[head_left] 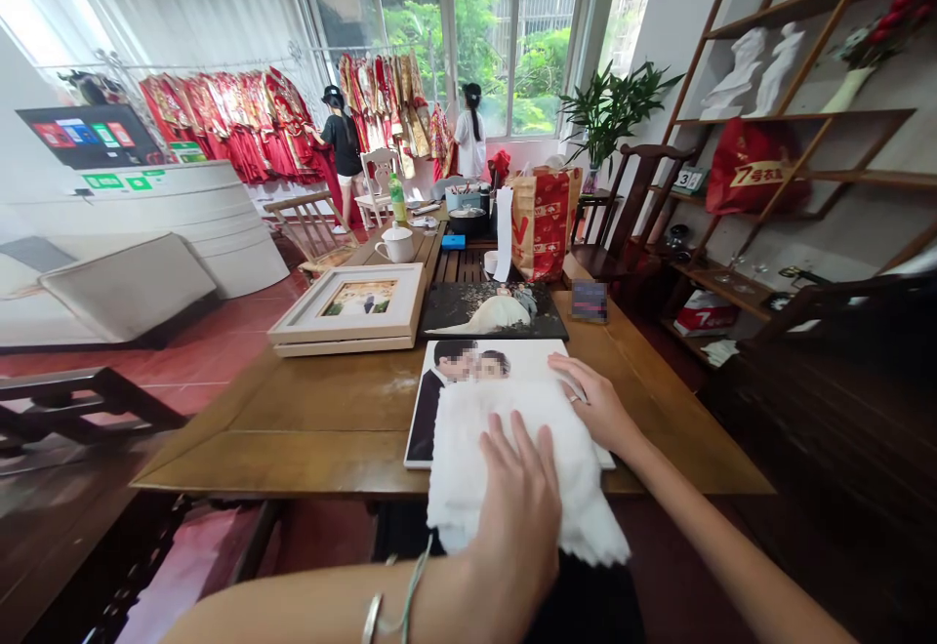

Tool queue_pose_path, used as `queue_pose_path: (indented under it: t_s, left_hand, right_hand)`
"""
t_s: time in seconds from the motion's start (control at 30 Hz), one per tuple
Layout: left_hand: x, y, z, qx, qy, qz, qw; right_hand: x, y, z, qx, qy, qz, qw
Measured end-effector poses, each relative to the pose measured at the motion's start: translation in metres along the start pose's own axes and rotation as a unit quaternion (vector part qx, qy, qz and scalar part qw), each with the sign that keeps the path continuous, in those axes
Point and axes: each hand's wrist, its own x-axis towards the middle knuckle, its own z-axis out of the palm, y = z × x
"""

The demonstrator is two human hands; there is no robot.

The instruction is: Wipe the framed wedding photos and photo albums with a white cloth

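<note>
A white cloth (468, 449) with a scalloped edge is spread over the lower part of a wedding photo panel (421, 420) and hangs past the table's front edge. My left hand (518, 507) presses flat on the cloth, its fingers stretched and slightly apart. At the panel's upper right side rests my right hand (594, 398), fingers extended and touching the white surface. The panel shows a couple, partly hidden by the cloth. Just behind it lies a dark photo panel (446, 307) with a white gown.
On the wooden table (307, 429) stand stacked white frames (351, 330), a lidded mug (397, 242), a green bottle (397, 197), a red paper bag (543, 224) and a small dark box (590, 301). Two people are by the red garments (278, 127). Shelves (805, 117) line the right.
</note>
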Motion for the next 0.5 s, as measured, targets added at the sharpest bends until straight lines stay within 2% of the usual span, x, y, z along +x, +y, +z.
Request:
queue_pose_path:
  t_s: [0.07,0.13,0.2,0.4,0.5]
  left_hand:
    - [-0.011,0.002,0.001,-0.023,0.006,0.022,0.999]
    - [-0.007,-0.004,0.001,-0.02,0.02,0.038,0.999]
    - [0.012,-0.016,0.0,-0.003,0.025,0.034,0.999]
    - [0.089,-0.056,-0.001,0.007,0.006,-0.056,0.998]
    - [0.102,-0.066,-0.002,0.005,0.006,-0.06,0.998]
  right_hand:
    - [0.0,0.0,0.0,0.0,-0.003,0.002,1.0]
    - [0.0,0.0,0.0,0.009,-0.004,0.002,1.0]
    - [0.0,0.0,0.0,0.018,-0.004,0.0,1.0]
    - [0.0,-0.001,0.0,0.012,-0.007,0.004,1.0]
    - [0.0,-0.001,0.001,0.004,0.0,0.003,1.0]
